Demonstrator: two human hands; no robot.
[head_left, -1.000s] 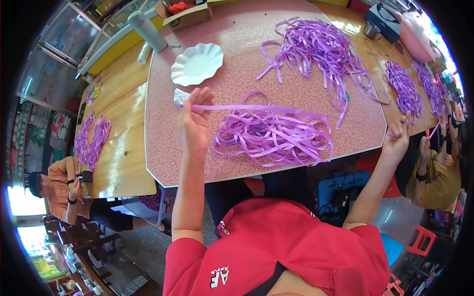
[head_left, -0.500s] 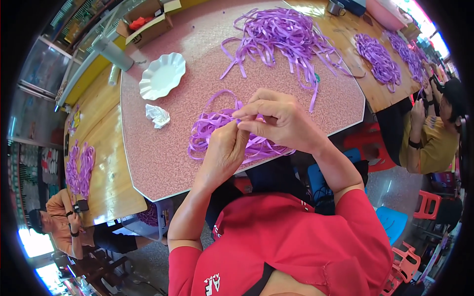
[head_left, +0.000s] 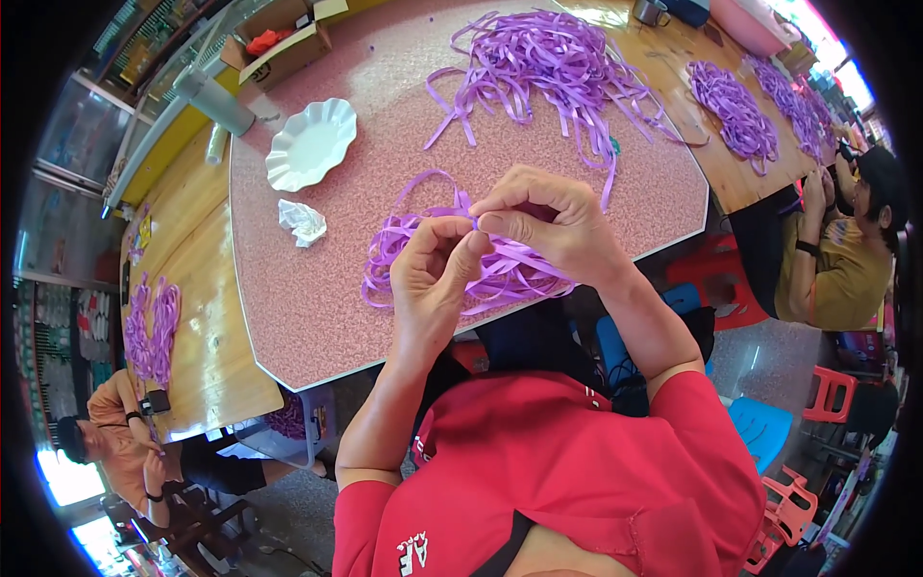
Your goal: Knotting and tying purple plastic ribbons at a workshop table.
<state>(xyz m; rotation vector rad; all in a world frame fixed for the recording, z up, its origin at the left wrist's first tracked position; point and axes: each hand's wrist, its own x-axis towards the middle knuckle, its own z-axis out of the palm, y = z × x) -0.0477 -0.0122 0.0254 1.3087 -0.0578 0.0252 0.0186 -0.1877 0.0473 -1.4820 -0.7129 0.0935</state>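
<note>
Grip | left hand (head_left: 431,279): thumb and forefinger pinching purple ribbon (head_left: 462,199) | right hand (head_left: 556,219): pinching it just beside

Left hand (head_left: 431,274), right hand (head_left: 558,223) above ribbons (head_left: 519,269)

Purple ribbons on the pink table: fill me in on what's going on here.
The left hand and right hand meet fingertip to fingertip over the nearer ribbon heap, apparently pinching a small bit of purple ribbon. Another ribbon heap lies farther back on the pink tabletop. A white scalloped plate and crumpled white tissue sit to the left.
</note>
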